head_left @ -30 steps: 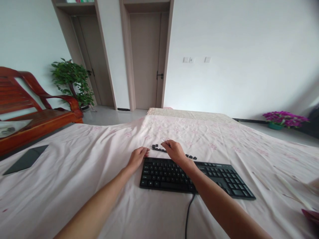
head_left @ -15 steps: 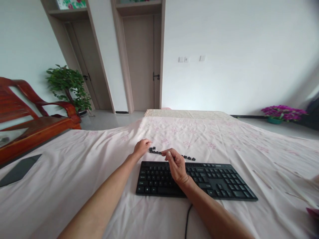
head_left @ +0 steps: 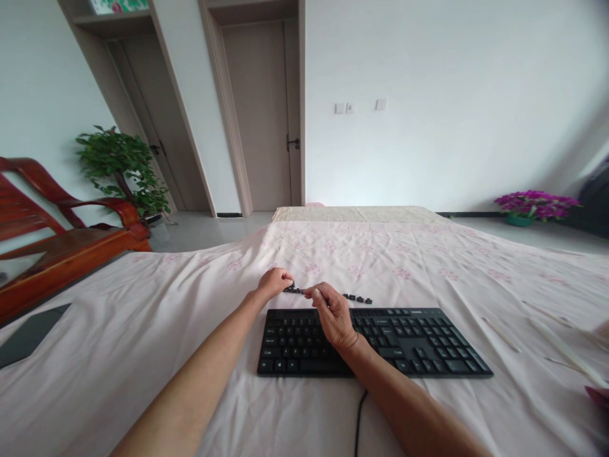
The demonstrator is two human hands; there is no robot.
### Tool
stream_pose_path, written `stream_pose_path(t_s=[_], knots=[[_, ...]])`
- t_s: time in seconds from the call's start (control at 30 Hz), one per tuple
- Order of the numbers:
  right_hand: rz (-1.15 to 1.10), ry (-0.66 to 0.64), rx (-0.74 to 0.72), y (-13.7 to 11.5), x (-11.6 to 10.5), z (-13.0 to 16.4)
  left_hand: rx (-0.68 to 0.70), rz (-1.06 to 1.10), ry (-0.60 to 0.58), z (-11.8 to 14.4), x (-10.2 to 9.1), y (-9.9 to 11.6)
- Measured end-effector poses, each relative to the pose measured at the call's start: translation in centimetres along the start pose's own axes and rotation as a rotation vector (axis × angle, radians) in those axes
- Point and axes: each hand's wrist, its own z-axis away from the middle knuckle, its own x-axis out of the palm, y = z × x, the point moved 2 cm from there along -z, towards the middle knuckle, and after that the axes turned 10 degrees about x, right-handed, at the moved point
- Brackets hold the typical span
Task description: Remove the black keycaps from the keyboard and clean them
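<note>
Left hand pinches a tiny, light keycap by its sides; right hand curls loosely, grip unclear.

Head camera — looks forward, slightly down, over bed toward doors.

No legible text anywhere. Key legends on the black keyboard, mid-bed near the front edge, too small to read.

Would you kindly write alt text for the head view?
Two bare hands work above a black computer keyboard on a pale pink sheet: the left hand touches a row of loose black keycaps, the right hand hovers over the keys.
</note>
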Motion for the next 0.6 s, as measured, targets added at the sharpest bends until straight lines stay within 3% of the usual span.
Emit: stream_pose_path(t_s=[0.6], knots=[[0.011,0.004,-0.006,-0.27,-0.15,0.04,0.011,0.038,0.053,0.45,-0.01,0.12]])
